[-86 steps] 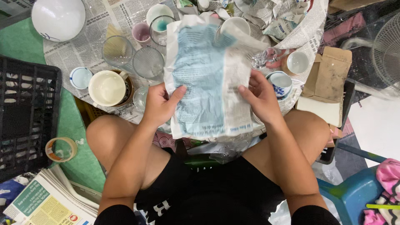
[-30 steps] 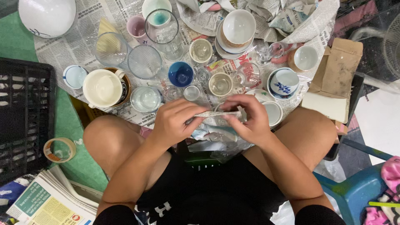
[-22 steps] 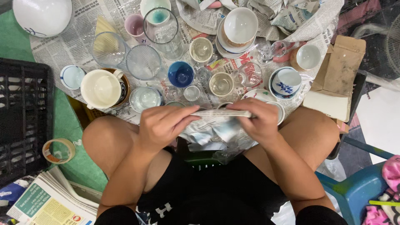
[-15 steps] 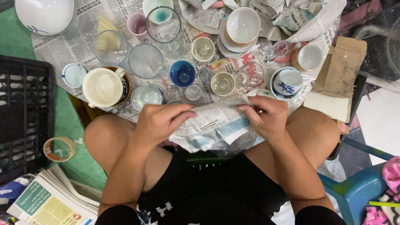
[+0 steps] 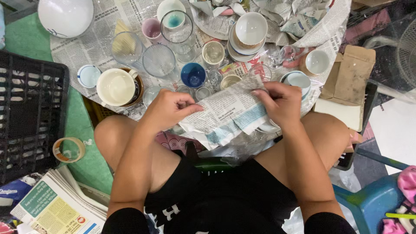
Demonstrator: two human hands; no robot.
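My left hand (image 5: pixel 170 108) and my right hand (image 5: pixel 281 103) both grip a sheet of newspaper (image 5: pixel 227 113) over my lap, the left pinching its near-left edge and the right pressing its upper right part. The paper is folded around something I cannot see. Just beyond it, on spread newspaper (image 5: pixel 93 47), stand a blue cup (image 5: pixel 193 74), several clear glasses (image 5: pixel 159 60), a white mug (image 5: pixel 116 86) and stacked white bowls (image 5: pixel 250 30).
A black plastic crate (image 5: pixel 30 115) stands at the left, with a roll of tape (image 5: pixel 68 149) and a stack of newspapers (image 5: pixel 56 203) near it. A large white bowl (image 5: pixel 65 16) sits far left. Cardboard pieces (image 5: pixel 349 82) lie at right, a blue stool (image 5: pixel 372 203) below them.
The big sheet held up flat has been folded down small over my lap. In the last second the bundle has turned and the paper has opened out wider between my hands.
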